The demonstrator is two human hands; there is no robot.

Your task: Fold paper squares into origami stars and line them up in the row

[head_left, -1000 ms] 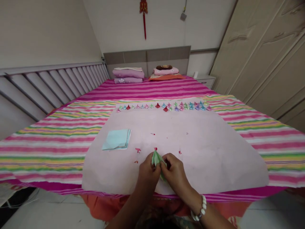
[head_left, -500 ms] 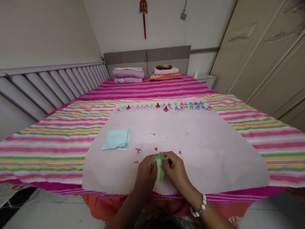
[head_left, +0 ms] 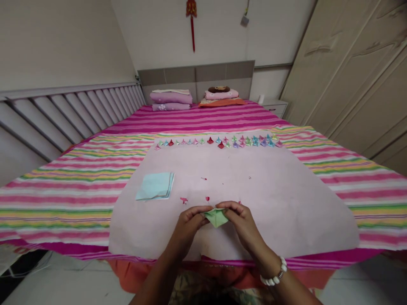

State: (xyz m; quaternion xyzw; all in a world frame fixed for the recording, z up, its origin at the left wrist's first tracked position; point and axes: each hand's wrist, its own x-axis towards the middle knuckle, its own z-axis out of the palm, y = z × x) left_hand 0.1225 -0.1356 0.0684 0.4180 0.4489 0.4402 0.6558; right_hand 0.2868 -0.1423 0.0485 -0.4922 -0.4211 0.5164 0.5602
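A folded piece of green origami paper [head_left: 216,217] is held up between both hands above the pale sheet [head_left: 270,203]. My left hand [head_left: 192,218] pinches its left corner between thumb and fingers. At the opposite corner, my right hand [head_left: 238,216] grips it the same way, a white bead bracelet on that wrist. The paper looks like a wide shape that tapers to a point at the bottom. Just beyond the hands lie small red scraps [head_left: 207,198]. To the left rests a stack of light blue paper squares [head_left: 155,185].
Several small folded paper pieces [head_left: 210,140] in many colours line the sheet's far edge. A striped bedspread [head_left: 63,190] spreads under the sheet. Folded bedding [head_left: 171,98] sits by the headboard [head_left: 178,76]. A railing [head_left: 79,114] runs along the left, a wardrobe [head_left: 356,76] along the right.
The green paper has gone from a tall, narrow, upright form to a wider, flatter one. Both hands have moved apart, now pinching its left and right corners.
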